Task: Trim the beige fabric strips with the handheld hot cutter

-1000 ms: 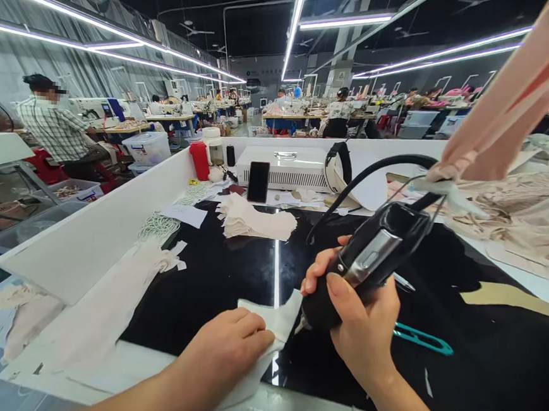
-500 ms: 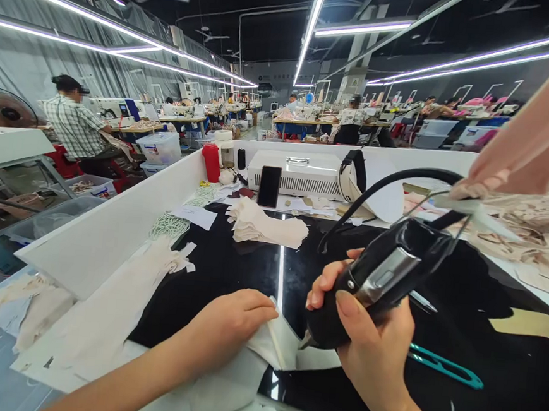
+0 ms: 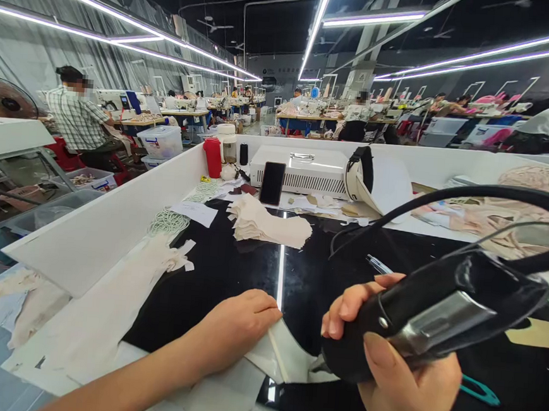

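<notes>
My left hand rests at the table's near side, fingers pressed together on the edge of a cream fabric piece. A narrow folded strip runs down this piece from my fingertips. My right hand is wrapped round a black corded hand tool with a metal plate on its side. The tool is tilted, its small metal tip low beside the right end of the fabric; I cannot tell whether it touches. A thick black cable arches above it. More pale fabric lies under my left forearm.
A stack of cream fabric pieces lies ahead on the black tabletop. Behind it are a phone, a white metal box and a red bottle. Pale fabric strips lie left, turquoise snips right. People work beyond.
My right hand and the black tool have moved right and nearer to me, the tool tilting further over. The hanging pink cloth has left the view. My left hand stays almost still.
</notes>
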Demonstrator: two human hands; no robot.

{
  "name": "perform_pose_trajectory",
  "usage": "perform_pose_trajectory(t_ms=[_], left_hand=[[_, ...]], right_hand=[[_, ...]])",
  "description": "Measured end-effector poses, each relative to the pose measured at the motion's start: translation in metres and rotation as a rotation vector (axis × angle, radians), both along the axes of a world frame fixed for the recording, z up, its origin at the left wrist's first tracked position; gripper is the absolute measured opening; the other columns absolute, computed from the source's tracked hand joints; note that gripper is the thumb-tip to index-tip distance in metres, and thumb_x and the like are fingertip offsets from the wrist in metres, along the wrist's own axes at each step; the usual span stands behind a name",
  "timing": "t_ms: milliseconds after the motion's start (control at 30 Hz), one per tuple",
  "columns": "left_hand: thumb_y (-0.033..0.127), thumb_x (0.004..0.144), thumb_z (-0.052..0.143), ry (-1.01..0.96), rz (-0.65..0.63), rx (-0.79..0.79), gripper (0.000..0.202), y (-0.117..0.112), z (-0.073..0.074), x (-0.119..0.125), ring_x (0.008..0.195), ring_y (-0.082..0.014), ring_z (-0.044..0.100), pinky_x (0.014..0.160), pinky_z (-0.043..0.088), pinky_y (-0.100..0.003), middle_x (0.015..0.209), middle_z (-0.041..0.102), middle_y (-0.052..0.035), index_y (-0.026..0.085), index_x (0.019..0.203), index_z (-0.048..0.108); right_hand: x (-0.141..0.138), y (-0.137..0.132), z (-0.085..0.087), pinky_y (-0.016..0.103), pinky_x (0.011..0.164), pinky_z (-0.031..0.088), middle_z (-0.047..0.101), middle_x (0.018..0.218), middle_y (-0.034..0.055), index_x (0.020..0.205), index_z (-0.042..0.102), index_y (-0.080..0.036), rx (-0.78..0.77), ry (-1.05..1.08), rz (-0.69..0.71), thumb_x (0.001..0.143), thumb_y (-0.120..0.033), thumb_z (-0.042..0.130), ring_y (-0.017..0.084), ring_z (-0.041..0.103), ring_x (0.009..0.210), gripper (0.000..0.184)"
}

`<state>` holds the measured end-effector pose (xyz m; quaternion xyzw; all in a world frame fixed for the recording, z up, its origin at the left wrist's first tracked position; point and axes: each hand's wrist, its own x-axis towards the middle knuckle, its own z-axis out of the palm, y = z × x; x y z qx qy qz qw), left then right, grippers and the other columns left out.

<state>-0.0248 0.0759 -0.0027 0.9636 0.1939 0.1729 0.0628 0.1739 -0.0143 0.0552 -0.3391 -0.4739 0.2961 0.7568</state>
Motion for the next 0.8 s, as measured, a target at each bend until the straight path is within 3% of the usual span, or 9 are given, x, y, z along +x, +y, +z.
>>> perform_pose_trajectory(t_ms=[233, 600, 800], left_hand=[[0.003, 0.105, 0.052, 0.006, -0.048, 0.08, 0.029, -0.002, -0.004, -0.009, 0.124, -0.0218, 0.068, 0.106, 0.06, -0.032, 0.132, 0.07, -0.0107, 0.012, 0.13, 0.061], [0.007, 0.107, 0.053, -0.035, -0.051, 0.015, 0.022, -0.005, 0.002, -0.007, 0.122, -0.0212, 0.069, 0.103, 0.06, -0.03, 0.129, 0.071, -0.0089, 0.015, 0.124, 0.064], [0.006, 0.107, 0.05, -0.075, -0.048, -0.008, 0.021, -0.008, 0.001, -0.003, 0.115, -0.0191, 0.071, 0.099, 0.062, -0.027, 0.122, 0.071, -0.0084, 0.014, 0.118, 0.065]], right_hand=[[0.003, -0.003, 0.0, 0.035, 0.059, 0.062, 0.067, 0.085, 0.0006, 0.122, 0.062, -0.031, 0.007, -0.014, 0.024, 0.094, -0.033, 0.078, 0.018, 0.067, 0.065, 0.033], [0.011, -0.004, 0.001, 0.039, 0.058, 0.063, 0.065, 0.08, 0.0002, 0.121, 0.062, -0.032, -0.05, -0.026, 0.006, 0.09, -0.039, 0.08, 0.019, 0.065, 0.063, 0.037], [0.006, 0.003, 0.017, 0.036, 0.053, 0.062, 0.065, 0.074, -0.0016, 0.112, 0.064, -0.03, -0.085, 0.035, -0.051, 0.082, -0.041, 0.089, 0.019, 0.064, 0.057, 0.041]])
